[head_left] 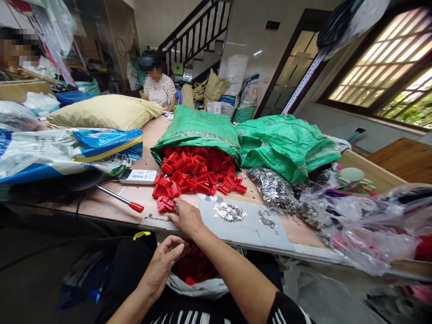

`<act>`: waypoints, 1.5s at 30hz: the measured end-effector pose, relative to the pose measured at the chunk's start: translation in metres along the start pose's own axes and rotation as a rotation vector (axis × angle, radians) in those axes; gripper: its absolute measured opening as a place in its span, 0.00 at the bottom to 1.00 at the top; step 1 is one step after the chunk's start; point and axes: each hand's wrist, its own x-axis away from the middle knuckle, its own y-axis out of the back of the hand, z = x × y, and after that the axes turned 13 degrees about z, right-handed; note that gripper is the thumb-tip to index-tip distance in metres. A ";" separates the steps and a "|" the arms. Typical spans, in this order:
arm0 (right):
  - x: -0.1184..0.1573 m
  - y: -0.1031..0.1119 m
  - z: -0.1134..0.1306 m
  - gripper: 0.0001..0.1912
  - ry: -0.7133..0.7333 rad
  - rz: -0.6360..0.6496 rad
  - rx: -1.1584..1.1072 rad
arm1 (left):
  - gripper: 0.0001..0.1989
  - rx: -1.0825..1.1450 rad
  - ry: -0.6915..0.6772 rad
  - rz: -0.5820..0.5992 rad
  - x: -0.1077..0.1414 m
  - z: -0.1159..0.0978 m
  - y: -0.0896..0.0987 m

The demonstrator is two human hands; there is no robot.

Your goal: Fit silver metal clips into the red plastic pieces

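A heap of small red plastic parts (195,173) spills from the mouth of a green woven bag (200,128) onto the table. My right hand (187,218) reaches to the near left edge of the heap, fingertips closed on a red plastic part (165,204) there. Lower down, my left hand (164,263) hovers at the table's front edge, fingers curled together toward the thumb; whatever they hold is hidden. Beneath my hands, a pale bag (202,288) in my lap contains more red parts. Small shiny metal pieces (230,212) lie on a grey sheet (211,231) right of my right hand.
A red-tipped rod (135,206) and a white handheld device (139,176) lie to the left. Another green bag (286,144) and clear plastic bags (364,220) crowd the right side. A co-worker (158,85) sits across the table; another person (23,58) is far left.
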 end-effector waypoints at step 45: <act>0.203 -0.035 -0.116 0.20 -0.115 0.060 -1.083 | 0.20 -1.545 0.214 0.706 -0.072 0.086 0.004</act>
